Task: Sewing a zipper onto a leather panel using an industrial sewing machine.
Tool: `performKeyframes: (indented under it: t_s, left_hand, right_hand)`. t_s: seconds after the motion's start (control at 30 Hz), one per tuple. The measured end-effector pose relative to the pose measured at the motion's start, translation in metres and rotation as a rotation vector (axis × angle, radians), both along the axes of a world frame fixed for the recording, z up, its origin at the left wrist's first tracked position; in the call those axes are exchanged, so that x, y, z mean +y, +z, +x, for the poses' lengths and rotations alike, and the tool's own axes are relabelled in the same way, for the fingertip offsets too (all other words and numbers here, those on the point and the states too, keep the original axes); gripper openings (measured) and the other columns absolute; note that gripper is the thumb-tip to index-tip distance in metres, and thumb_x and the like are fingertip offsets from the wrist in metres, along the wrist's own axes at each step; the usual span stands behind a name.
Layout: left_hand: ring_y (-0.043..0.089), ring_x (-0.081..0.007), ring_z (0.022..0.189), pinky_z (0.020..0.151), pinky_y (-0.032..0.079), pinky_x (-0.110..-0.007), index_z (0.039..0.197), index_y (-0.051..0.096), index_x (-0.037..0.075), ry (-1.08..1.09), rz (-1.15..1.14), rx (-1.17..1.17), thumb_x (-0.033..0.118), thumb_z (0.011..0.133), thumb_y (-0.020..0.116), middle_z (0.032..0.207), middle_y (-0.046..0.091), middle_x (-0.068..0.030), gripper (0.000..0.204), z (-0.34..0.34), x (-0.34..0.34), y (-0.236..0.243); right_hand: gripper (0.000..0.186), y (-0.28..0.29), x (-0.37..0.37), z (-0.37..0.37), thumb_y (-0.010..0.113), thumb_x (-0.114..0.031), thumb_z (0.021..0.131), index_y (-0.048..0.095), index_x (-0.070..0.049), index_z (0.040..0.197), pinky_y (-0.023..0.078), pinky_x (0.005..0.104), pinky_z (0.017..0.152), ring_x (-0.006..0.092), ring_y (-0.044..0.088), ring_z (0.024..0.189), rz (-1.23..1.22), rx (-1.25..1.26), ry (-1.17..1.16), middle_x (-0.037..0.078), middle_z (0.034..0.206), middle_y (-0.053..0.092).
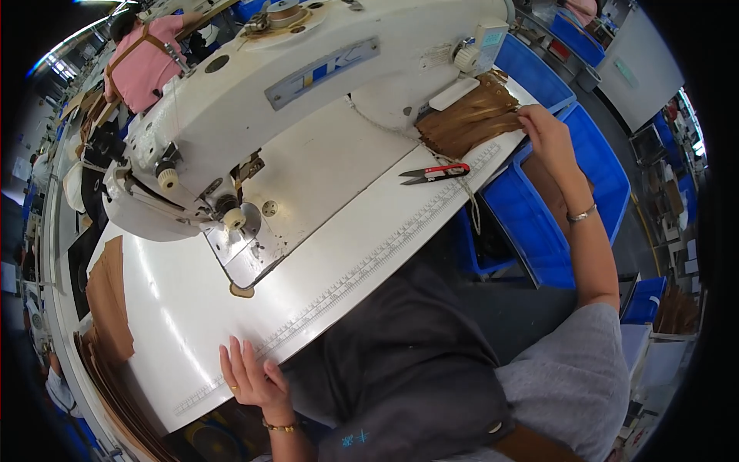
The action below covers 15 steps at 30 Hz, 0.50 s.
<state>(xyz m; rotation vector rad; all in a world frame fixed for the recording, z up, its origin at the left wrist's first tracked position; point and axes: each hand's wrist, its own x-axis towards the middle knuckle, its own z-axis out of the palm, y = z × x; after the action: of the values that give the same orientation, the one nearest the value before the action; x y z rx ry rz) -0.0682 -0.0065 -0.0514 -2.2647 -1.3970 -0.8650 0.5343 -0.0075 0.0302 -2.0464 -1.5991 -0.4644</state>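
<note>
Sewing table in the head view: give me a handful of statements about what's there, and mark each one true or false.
1. Red-and-black snips lie on the white tabletop. True.
2. The right hand is at the edge of the brown pieces beside the sewing machine. True.
3. The snips are in the right hand. False: they lie apart from it.
4. The left hand is at the tabletop's near edge. True.
5. The left hand is a closed fist. False: its fingers are extended.

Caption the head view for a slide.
Right hand at brown pieces, left hand open at the table, beside a white sewing machine.
</note>
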Motion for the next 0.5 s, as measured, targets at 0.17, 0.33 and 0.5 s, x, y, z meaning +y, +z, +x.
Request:
performKeyframes:
  t_s: [0.17, 0.33, 0.5]
  left_hand:
    - [0.062, -0.0479, 0.128, 0.104, 0.054, -0.052, 0.125, 0.072, 0.000, -0.024, -0.031, -0.026, 0.033, 0.110, 0.050, 0.133, 0.070, -0.0224, 0.042, 0.004, 0.001, 0.007]
    - [0.062, -0.0401, 0.130, 0.112, 0.046, -0.051, 0.127, 0.071, 0.002, -0.049, -0.297, -0.089, 0.009, 0.093, 0.068, 0.137, 0.070, -0.0160, 0.035, 0.011, 0.001, 0.036]
    - [0.060, -0.0355, 0.131, 0.111, 0.046, -0.048, 0.131, 0.069, 0.005, -0.065, -0.458, -0.039, 0.015, 0.093, 0.074, 0.142, 0.066, -0.0137, 0.040, 0.013, 0.038, 0.067]
  right_hand:
    - [0.023, 0.043, -0.008, -0.068, 0.075, -0.006, 0.086, 0.067, -0.007, 0.107, 0.053, 0.0395, 0.070, 0.0318, 0.067, 0.081, 0.040, -0.241, 0.209, 0.011, 0.089, 0.065]
    - [0.028, 0.021, 0.021, -0.167, 0.072, -0.004, 0.077, 0.067, -0.008, 0.104, 0.053, 0.0372, 0.062, 0.0262, 0.068, 0.078, -0.060, -0.247, 0.769, 0.008, 0.090, 0.063]
    - [0.020, -0.015, 0.067, -0.247, 0.068, -0.011, 0.082, 0.063, -0.007, 0.101, 0.053, 0.0332, 0.057, 0.0214, 0.065, 0.073, -0.087, -0.167, 1.101, 0.006, 0.092, 0.057]
